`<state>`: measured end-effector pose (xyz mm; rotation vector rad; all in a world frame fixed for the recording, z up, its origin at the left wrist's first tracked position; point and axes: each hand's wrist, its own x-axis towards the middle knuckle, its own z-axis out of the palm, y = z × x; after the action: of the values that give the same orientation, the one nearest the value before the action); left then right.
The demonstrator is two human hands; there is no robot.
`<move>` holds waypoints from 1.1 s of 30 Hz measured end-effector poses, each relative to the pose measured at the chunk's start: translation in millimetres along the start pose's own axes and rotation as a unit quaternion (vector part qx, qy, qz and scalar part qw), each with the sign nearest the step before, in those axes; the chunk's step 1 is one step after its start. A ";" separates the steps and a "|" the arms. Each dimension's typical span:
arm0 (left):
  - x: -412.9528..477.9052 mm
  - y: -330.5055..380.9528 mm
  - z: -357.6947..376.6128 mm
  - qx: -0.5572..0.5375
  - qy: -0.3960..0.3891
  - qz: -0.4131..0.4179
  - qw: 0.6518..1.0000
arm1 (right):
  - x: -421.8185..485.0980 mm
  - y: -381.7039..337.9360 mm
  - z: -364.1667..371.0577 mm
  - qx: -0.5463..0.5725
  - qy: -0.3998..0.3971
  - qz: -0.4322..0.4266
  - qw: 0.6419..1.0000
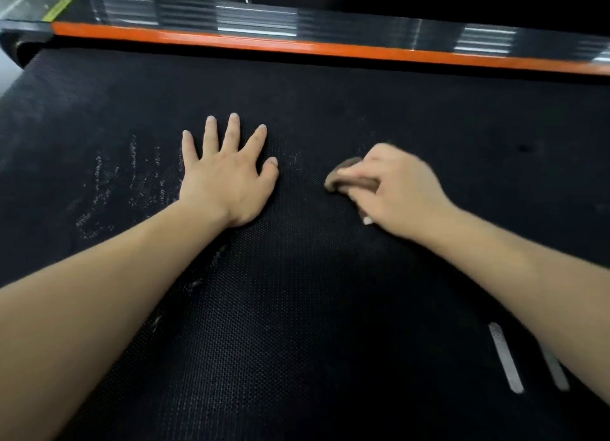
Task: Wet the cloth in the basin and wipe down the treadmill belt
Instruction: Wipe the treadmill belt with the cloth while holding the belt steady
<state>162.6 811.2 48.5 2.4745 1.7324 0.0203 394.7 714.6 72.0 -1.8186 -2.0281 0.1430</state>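
Right hand [396, 193] fingers curled tight around brown cloth [346, 176], pressed to treadmill belt [297, 308]. Left hand [227, 176] beside it, fingers splayed flat on belt, holding nothing. Whitish smears left of left fingers. Orange rail [297, 48] beyond fingertips.

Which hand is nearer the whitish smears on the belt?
Left. The left hand lies flat on the belt right beside the smears. The right hand, gripping the cloth, is farther off, past the left hand.
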 end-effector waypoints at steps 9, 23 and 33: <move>-2.0 1.4 -0.5 0.001 0.004 0.006 1.000 | -50.2 -42.2 15.6 0.029 0.035 0.015 0.999; -119.6 11.4 7.0 0.006 -0.004 0.109 0.994 | -107.7 -59.0 -2.1 0.052 -0.038 -0.101 0.993; -122.3 15.2 8.2 0.007 0.007 0.104 0.995 | -132.6 -74.8 -0.2 0.092 -0.024 -0.102 0.990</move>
<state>135.4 690.8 49.1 2.6603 1.4777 0.0451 333.8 575.2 67.1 -1.5018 -2.1420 0.3043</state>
